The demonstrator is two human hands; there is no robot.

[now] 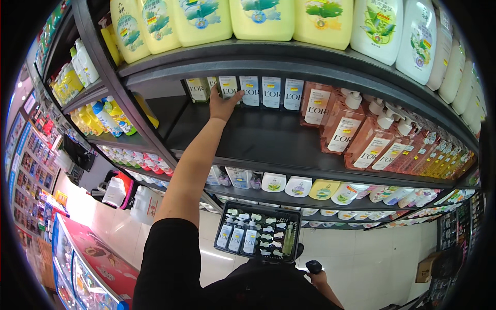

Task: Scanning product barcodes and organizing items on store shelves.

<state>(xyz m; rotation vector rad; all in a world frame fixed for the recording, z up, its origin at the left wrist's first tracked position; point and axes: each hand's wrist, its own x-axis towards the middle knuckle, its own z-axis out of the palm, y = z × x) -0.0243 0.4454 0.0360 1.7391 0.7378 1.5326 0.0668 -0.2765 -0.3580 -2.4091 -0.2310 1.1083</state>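
Note:
My left hand point(223, 107) reaches into the middle shelf, its fingers and thumb on either side of a bottle with a white label point(228, 85). The top of that bottle is hidden by the shelf above. Similar pale blue bottles point(271, 92) stand in a row to its right, and a greenish one point(197, 89) to its left. Low at the right, my right hand point(320, 279) is closed round a black object with a rounded end point(313, 266); its kind cannot be made out. A black basket point(293, 211) below the shelves holds several pump bottles point(236, 236).
Pink pump bottles point(338, 126) fill the right of the middle shelf point(258, 134). Large yellow bottles point(262, 18) line the shelf above, and white and yellow bottles point(298, 186) the one below. A shelf upright point(116, 88) stands at left, a glass-sided cabinet point(77, 268) lower left.

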